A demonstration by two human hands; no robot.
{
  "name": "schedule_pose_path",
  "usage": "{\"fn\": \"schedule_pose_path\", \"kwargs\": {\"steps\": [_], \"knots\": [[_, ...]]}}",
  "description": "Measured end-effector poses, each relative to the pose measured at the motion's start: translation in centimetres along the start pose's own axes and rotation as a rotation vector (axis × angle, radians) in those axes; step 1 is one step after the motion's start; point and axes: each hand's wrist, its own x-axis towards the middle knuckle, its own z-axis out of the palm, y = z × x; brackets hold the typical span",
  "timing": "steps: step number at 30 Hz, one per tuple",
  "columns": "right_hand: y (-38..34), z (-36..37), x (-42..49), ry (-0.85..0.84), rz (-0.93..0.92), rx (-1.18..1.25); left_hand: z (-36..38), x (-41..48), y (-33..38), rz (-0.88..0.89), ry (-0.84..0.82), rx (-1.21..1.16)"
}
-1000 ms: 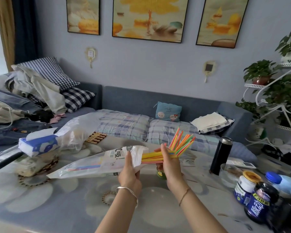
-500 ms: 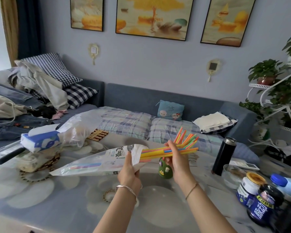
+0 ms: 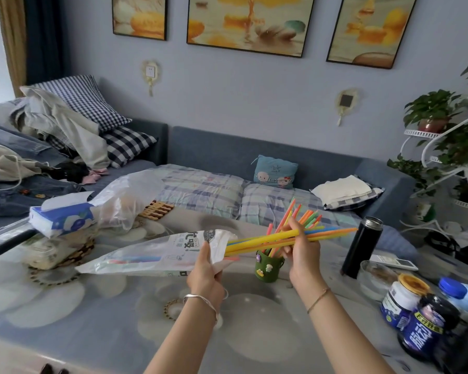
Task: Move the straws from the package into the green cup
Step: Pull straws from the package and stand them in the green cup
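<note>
The right hand (image 3: 299, 251) is closed around a bundle of yellow, orange and blue straws (image 3: 278, 238), pinching them about midway along their length so the sheaf lies nearly level, its free ends pointing toward the right edge of the table and its other ends just at the mouth of the package (image 3: 157, 255). That level hold looks like the way to slide the straws straight out along the line of the bag rather than bend them against its opening. The left hand (image 3: 207, 271) is clamped on the package near its open end, gathering the thin plastic there; this seems meant to steady the mouth and give the pull something to work against, while the long tail of the bag hangs out toward the left side of the table, with a few pink and blue straws showing inside it. Directly below the right hand, in the middle of the table (image 3: 65, 306), stands the green cup (image 3: 269, 267), upright and already holding a fan of straws that lean toward the far edge. Its place just beneath the bundle suggests a short tip downward is all the next transfer needs. A black flask (image 3: 362, 247) stands well to the right, clear of the straw ends.
</note>
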Motion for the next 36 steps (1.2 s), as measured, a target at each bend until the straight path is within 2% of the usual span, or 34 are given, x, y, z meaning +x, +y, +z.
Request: {"fn": "schedule_pose_path", "kwargs": {"steps": [2,4,7,15,25,36], "knots": [[0.7,0.2,0.2,-0.112,0.048,-0.063,0.2,0.1,-0.6,-0.01,-0.018,0.013],[1.8,0.3,0.6,-0.205,0.069,-0.248,0.4,0.1,-1.3,-0.017,-0.018,0.019],[2.6,0.5,1.1,-0.271,0.084,-0.394,0.7,0.2,-2.0,-0.009,-0.011,0.031],[0.9,0.5,3.7,-0.144,0.009,-0.41,-0.3,2.1,-3.3,-0.12,-0.02,-0.027],[0.8,-1.3,7.2,-0.022,-0.007,-0.423,0.5,4.4,-3.1,-0.014,0.114,0.003],[1.9,-4.1,11.9,0.105,-0.176,-0.53,0.4,8.0,-4.9,0.029,0.206,-0.018]]}}
